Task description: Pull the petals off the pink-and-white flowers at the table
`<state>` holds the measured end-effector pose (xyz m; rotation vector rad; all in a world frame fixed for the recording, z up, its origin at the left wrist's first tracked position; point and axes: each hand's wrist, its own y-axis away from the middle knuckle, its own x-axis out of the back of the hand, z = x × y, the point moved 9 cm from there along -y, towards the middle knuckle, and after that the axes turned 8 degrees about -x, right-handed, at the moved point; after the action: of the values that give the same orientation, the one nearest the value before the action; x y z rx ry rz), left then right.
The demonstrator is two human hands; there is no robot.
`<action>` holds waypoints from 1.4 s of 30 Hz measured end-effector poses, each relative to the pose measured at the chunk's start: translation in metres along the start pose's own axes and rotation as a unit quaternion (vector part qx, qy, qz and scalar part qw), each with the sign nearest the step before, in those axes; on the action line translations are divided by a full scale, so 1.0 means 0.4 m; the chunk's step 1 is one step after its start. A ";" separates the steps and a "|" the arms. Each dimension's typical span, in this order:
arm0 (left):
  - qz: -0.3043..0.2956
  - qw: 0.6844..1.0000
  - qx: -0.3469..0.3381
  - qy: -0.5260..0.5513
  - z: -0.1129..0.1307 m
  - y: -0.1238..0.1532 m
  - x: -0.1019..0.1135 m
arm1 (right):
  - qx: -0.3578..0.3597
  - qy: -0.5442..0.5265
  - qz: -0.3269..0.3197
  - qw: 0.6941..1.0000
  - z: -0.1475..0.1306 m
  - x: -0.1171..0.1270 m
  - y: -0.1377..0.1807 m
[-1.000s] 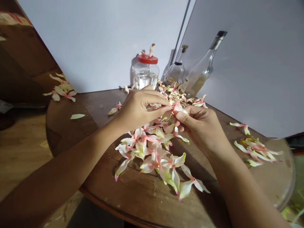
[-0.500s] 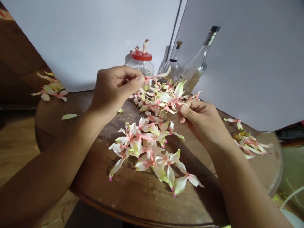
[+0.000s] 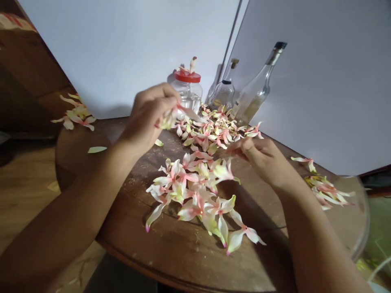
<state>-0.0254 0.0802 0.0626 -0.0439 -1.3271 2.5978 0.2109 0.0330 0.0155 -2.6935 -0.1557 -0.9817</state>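
Just past the pinched fingertips of the left hand splays a pink-white flower.
Fingers of the right hand are blurred; their hold I cannot tell.

Viewed close from one head-worn camera, facing forward and down across the table from six o'clock toward the pale backdrop at twelve (with the left hand at ten, the right hand at three).

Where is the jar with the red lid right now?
The jar stands near the top centre of the head view, before the pale wall, just beyond the left hand and left of the bottle with the cork-coloured stopper.
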 end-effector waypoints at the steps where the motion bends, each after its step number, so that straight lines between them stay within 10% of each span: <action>1: -0.042 0.999 -0.008 0.001 0.008 0.005 -0.025 | -0.005 0.045 0.012 0.999 0.006 -0.007 -0.007; 6: -0.216 0.969 -0.029 -0.116 0.017 0.040 -0.117 | -0.052 0.163 0.016 0.985 0.056 -0.077 -0.041; 15: -0.393 0.862 0.005 -0.319 -0.125 0.127 -0.201 | -0.062 0.068 0.004 0.996 0.085 -0.138 -0.067; 42: -0.377 0.885 0.073 -0.262 -0.106 0.111 -0.166 | -0.024 -0.201 0.258 0.945 0.088 0.047 -0.032</action>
<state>0.0366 0.0749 -0.0033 1.0469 -0.9773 2.0494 0.2447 0.0557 0.0045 -2.7201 0.4818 -0.2810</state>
